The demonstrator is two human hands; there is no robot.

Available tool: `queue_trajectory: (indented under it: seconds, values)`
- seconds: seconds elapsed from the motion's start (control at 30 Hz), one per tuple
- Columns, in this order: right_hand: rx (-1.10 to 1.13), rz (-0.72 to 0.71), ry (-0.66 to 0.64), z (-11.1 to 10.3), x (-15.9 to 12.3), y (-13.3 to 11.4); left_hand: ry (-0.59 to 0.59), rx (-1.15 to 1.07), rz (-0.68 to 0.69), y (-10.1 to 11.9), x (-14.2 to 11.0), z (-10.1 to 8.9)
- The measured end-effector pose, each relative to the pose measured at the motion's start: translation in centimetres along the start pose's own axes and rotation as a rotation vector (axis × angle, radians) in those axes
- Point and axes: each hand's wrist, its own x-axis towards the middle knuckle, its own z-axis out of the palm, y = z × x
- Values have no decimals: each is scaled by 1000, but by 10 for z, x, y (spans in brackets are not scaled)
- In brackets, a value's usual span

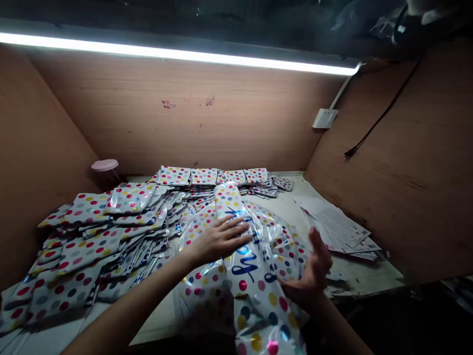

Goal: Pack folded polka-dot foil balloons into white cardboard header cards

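Here's your long, shiny foil piece (258, 315), white with coloured dots and blue lettering, running from 6 to 12 o'clock. At 4 o'clock your right hand (310, 276) is by its edge, thumb and fingers apart; your left hand (221, 239) lies flat over the lettering, gripping nothing. Press lightly, stroke lengthwise: slick film could crease. Folded dotted foil packets (90, 249) heap at 9 o'clock; 1 neat row (205, 176) sits at 12.

On the dotted foil (254, 298), I see big blue script, partly covered; I can read one "y", not the full words. Print on the right papers (338, 224) is too small.
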Motion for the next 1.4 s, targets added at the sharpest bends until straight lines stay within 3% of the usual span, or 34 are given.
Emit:
queue_trajectory:
  seconds: [0.07, 0.13, 0.2, 0.43, 0.57, 0.63, 0.77, 0.87, 0.93, 1.0, 1.1, 1.2, 1.3, 1.4]
  values:
    - [-107, -252, 63, -2, -10, -26, -145, -91, -42, 7, -19, 36]
    - [-165, -487, 17, -2, -19, -51, -255, -164, -54, 11, -32, 61]
    - [-139, -566, -60, 1, -25, -72, -302, -209, -48, 12, -39, 74]
    - [24, -484, -34, 14, -34, -136, -343, -263, -67, 14, -46, 85]
    - [234, -398, -68, -3, -32, -140, -361, -274, -74, 11, -53, 95]
    - [204, -397, -94, -9, -32, -139, -359, -282, -70, 10, -55, 99]
    - [-34, -429, -13, 0, -33, -154, -327, -306, -67, 10, -56, 104]
    - [126, -490, -37, 5, -25, -163, -297, -328, -63, 9, -56, 107]
    - [384, -482, -164, 1, -16, -153, -272, -351, -52, 9, -57, 107]
    - [530, -357, -239, -3, -8, -128, -241, -380, -41, 9, -59, 105]
    - [429, -223, -269, 6, -4, -74, -182, -430, -54, 16, -65, 97]
    - [316, -281, -488, 25, -9, -36, -114, -483, -113, 30, -77, 89]
    - [306, -246, -597, 37, -10, -26, -42, -544, -235, 48, -91, 85]
    - [353, -118, -602, 43, 5, -30, 77, -585, -504, 62, -96, 87]
